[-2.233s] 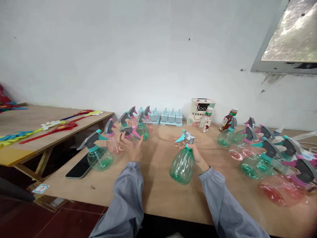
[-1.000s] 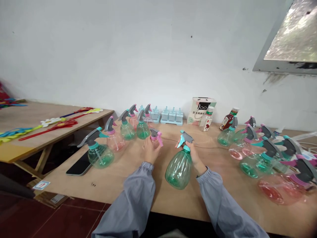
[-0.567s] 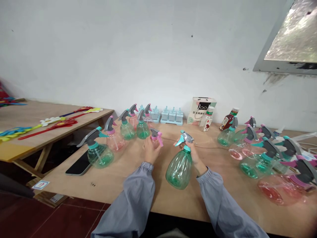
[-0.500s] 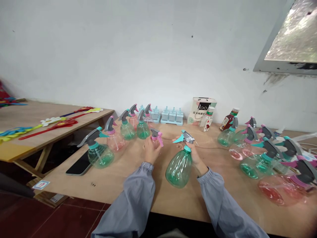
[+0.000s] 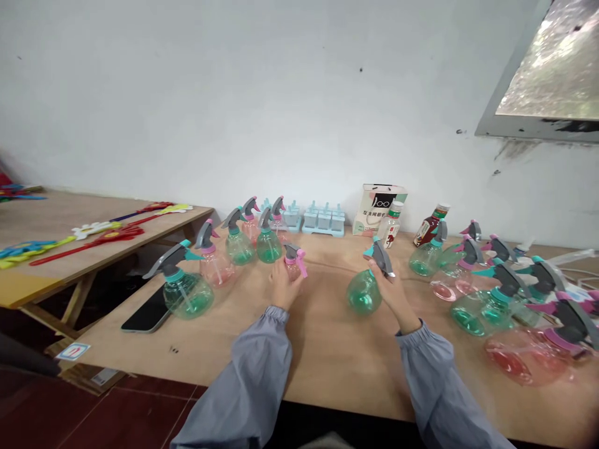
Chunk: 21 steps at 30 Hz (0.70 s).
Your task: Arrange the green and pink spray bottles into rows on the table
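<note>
My left hand (image 5: 282,288) is wrapped round a small pink spray bottle (image 5: 294,262) with a grey and pink trigger head, held upright just above the wooden table (image 5: 322,349). My right hand (image 5: 392,292) grips the neck of a green spray bottle (image 5: 364,292) with a grey and teal head. That bottle is tilted, its round base turned toward me. Both arms wear grey sleeves.
A row of green and pink spray bottles (image 5: 187,288) stands at the left, beside a black phone (image 5: 146,310). More spray bottles (image 5: 491,299) crowd the right side. Blue ice moulds (image 5: 322,220), a carton (image 5: 378,211) and two small bottles stand by the wall. A second table (image 5: 56,249) holds coloured toys.
My right hand has carried the green bottle to the right and farther away, tipping its base toward me. My left hand, earlier at the left row, holds the pink bottle nearer the middle.
</note>
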Each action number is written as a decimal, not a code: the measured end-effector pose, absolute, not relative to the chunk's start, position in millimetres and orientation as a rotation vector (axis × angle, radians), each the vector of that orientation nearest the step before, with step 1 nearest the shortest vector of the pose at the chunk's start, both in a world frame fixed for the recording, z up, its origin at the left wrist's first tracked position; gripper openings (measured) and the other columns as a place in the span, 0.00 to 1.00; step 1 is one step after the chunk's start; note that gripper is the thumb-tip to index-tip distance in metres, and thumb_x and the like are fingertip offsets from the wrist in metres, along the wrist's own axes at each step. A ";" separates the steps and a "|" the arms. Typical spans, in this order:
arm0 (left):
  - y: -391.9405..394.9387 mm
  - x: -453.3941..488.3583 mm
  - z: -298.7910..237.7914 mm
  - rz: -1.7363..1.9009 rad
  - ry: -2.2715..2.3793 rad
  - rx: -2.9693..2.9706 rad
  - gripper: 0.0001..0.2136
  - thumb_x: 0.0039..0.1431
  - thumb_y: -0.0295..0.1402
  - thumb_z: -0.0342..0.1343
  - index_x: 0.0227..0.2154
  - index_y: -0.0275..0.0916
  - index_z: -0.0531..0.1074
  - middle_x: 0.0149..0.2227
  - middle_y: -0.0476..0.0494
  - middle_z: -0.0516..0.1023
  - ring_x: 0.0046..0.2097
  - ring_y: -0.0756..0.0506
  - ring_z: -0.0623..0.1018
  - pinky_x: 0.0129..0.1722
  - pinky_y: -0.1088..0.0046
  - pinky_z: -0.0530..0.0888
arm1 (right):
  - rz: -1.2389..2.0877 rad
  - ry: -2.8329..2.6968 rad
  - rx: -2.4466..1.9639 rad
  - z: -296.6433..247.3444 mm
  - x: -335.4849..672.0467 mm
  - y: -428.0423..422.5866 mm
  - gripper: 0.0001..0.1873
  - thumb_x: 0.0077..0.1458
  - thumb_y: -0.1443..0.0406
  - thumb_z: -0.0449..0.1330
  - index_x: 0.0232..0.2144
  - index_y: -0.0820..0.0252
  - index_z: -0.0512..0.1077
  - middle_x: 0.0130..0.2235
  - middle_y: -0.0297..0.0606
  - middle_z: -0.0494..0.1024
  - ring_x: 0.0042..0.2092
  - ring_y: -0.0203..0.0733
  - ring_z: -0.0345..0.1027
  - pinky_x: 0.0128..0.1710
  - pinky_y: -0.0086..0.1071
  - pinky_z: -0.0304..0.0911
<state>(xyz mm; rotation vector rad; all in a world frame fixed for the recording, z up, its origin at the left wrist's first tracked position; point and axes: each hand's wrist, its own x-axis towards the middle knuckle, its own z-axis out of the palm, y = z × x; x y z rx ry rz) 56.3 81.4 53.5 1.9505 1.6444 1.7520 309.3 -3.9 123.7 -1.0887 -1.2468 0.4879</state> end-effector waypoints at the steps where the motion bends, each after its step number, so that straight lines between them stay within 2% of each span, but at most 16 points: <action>1: 82.1 56.2 53.1 1.757 1.641 1.947 0.23 0.53 0.40 0.63 0.50 0.41 0.65 0.47 0.39 0.75 0.52 0.37 0.76 0.52 0.55 0.72 | 0.453 -1.238 -1.107 123.3 316.4 -4.7 0.24 0.53 0.45 0.64 0.44 0.53 0.77 0.48 0.42 0.82 0.52 0.51 0.73 0.58 0.49 0.64; 6: 84.2 55.7 52.1 1.773 1.632 1.933 0.23 0.52 0.39 0.64 0.49 0.43 0.65 0.47 0.41 0.75 0.52 0.36 0.77 0.52 0.53 0.73 | 0.332 -1.239 -1.197 110.3 342.9 -3.3 0.29 0.49 0.42 0.65 0.44 0.56 0.77 0.46 0.45 0.82 0.51 0.55 0.73 0.57 0.53 0.63; 9: 83.5 55.6 52.3 1.771 1.633 1.933 0.24 0.52 0.39 0.65 0.50 0.43 0.64 0.48 0.40 0.75 0.53 0.35 0.76 0.52 0.50 0.72 | 0.247 -1.267 -1.297 90.8 352.1 -5.4 0.33 0.50 0.40 0.63 0.48 0.57 0.74 0.49 0.47 0.79 0.53 0.56 0.71 0.58 0.54 0.60; 15: 81.8 55.9 52.9 1.764 1.596 1.918 0.23 0.52 0.38 0.65 0.50 0.42 0.65 0.49 0.38 0.75 0.55 0.34 0.76 0.53 0.51 0.71 | -0.154 -1.255 -1.548 43.2 362.9 -11.2 0.56 0.37 0.29 0.61 0.57 0.62 0.65 0.53 0.54 0.69 0.57 0.62 0.62 0.58 0.55 0.58; 18: 81.8 56.4 53.2 1.759 1.615 1.897 0.23 0.52 0.39 0.65 0.50 0.43 0.65 0.49 0.39 0.75 0.55 0.35 0.76 0.54 0.52 0.71 | -0.246 -1.213 -1.666 37.5 374.9 6.2 0.60 0.39 0.26 0.56 0.60 0.65 0.61 0.54 0.58 0.67 0.59 0.65 0.60 0.58 0.56 0.56; 21: 81.7 56.2 54.0 1.739 1.624 1.905 0.23 0.52 0.40 0.64 0.50 0.42 0.65 0.49 0.39 0.75 0.55 0.35 0.76 0.53 0.52 0.71 | -0.270 -1.118 -1.674 43.8 391.2 38.3 0.61 0.43 0.27 0.53 0.61 0.71 0.58 0.57 0.66 0.65 0.60 0.67 0.58 0.59 0.57 0.55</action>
